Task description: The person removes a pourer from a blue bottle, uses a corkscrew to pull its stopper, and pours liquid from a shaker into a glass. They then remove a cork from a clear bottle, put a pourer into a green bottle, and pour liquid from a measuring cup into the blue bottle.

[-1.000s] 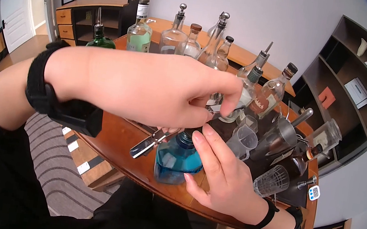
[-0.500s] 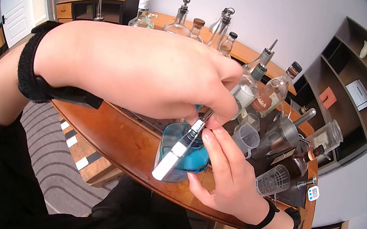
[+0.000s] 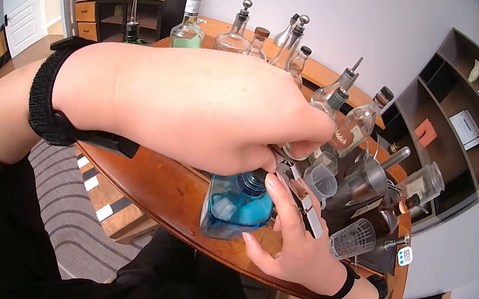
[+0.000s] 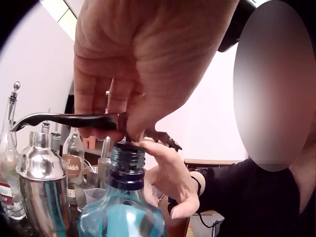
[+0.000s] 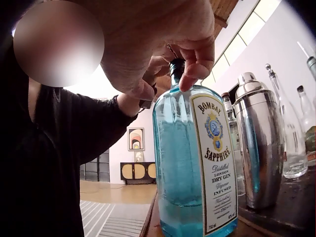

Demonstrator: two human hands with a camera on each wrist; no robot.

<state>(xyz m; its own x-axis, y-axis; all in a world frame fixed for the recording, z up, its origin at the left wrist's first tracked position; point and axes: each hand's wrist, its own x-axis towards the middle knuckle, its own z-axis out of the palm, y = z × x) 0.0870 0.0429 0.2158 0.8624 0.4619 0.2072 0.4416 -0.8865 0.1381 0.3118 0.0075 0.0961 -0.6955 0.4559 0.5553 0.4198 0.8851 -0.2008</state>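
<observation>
In the head view my left hand (image 3: pixel 196 109) is over the mouth of a blue gin bottle (image 3: pixel 233 210), gripping a waiter's corkscrew (image 4: pixel 69 119). The left wrist view shows the tool lying crosswise on top of the threaded neck, its dark handle pointing left. Part of the coiled worm shows above the neck in the right wrist view. My right hand (image 3: pixel 302 245) touches the top of the neck with extended fingertips, its thumb apart from the bottle. The bottle stands upright, partly filled, its printed label (image 5: pixel 217 163) facing away from me.
A steel shaker (image 5: pixel 256 143) stands close behind the gin bottle. Several liquor bottles line the table's back. To the right are a plastic measuring jug (image 3: pixel 320 183), a mixing glass (image 3: pixel 355 238), a dark bottle (image 3: pixel 391 212) and a small timer (image 3: pixel 405 256).
My left hand has turned the corkscrew: its shiny lever swung from the left side, across the bottle's front, to the right over my right hand. The right hand stays at the neck.
</observation>
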